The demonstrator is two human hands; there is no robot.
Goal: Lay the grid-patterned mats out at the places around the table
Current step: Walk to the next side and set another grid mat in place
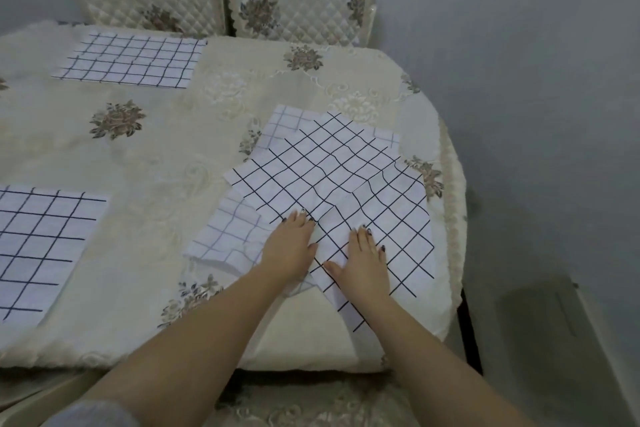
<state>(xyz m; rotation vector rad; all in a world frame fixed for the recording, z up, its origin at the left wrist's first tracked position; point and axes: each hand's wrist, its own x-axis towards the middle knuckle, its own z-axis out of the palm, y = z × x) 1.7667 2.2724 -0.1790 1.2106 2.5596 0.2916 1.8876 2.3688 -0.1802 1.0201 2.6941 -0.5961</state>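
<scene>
Both your hands, left and right, press flat, fingers spread, gripping nothing, on overlapping mats (a skewed pile); peel off only the top one.

Both bare forearms reached forward from the lower edge of the view, converging toward the pile of grid mats. The left hand lay palm down on the pile's near-left part, fingers together and pointing away. The right hand lay flat just beside it — fingers slightly spread, thumb angled toward the left hand. Neither hand gripped anything — both pressed flat.
</scene>
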